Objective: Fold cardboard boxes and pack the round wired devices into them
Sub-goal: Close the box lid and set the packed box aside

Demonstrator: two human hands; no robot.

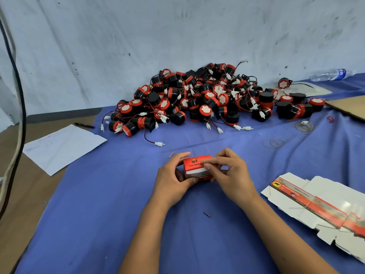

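A small red cardboard box (194, 165) with a white flap edge sits on the blue cloth in the middle. My left hand (173, 178) grips its left side, fingers curled round the top and front. My right hand (229, 171) holds the right side, its fingertips pinching the flap on top. Behind the box lies a large heap of round black-and-red wired devices (207, 97) with white connectors. Flat unfolded box blanks (320, 206) lie at the right.
A white paper sheet (63, 147) and a pen (84, 125) lie at the left. Rubber bands (274, 143) are scattered at the right. A plastic bottle (329, 75) lies far right by the wall. Cables (19, 107) hang at the left edge.
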